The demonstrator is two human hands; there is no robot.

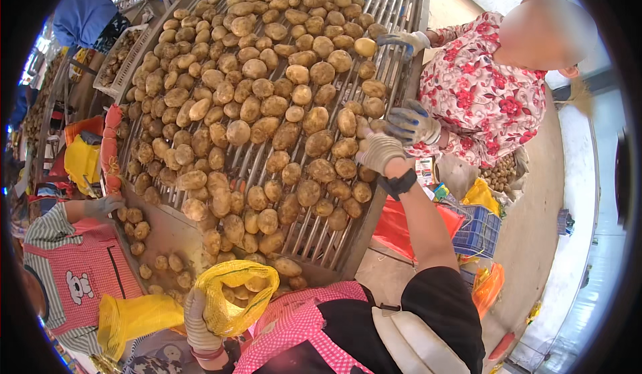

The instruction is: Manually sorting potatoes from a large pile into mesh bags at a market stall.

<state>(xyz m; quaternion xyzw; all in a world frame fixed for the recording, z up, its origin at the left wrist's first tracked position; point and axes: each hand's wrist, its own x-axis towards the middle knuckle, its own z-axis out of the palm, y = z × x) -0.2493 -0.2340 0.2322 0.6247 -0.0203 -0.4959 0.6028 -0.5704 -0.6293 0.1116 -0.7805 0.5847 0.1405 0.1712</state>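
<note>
Many potatoes (pixel 263 85) lie spread over a sorting table of metal rollers (pixel 311 241). In a striped knit glove, my left hand (pixel 200 321) grips the rim of a yellow mesh bag (pixel 235 268), whose mouth stands wide with several potatoes visible inside. My right hand (pixel 381 151), gloved and with a black band at the wrist, reaches over the table's right side. Its fingertips are at potatoes near the edge, close to a co-worker's gloved hand (pixel 414 123); whether it grips one I cannot tell.
A co-worker in a floral top (pixel 481 88) stands at the right; another in a checked apron (pixel 88 268) is at the lower left, beside a yellow bag (pixel 135 319). A blue plastic crate (pixel 476 231) and red sheeting (pixel 396 226) lie right of the metal frame. A white crate (pixel 123 63) stands upper left.
</note>
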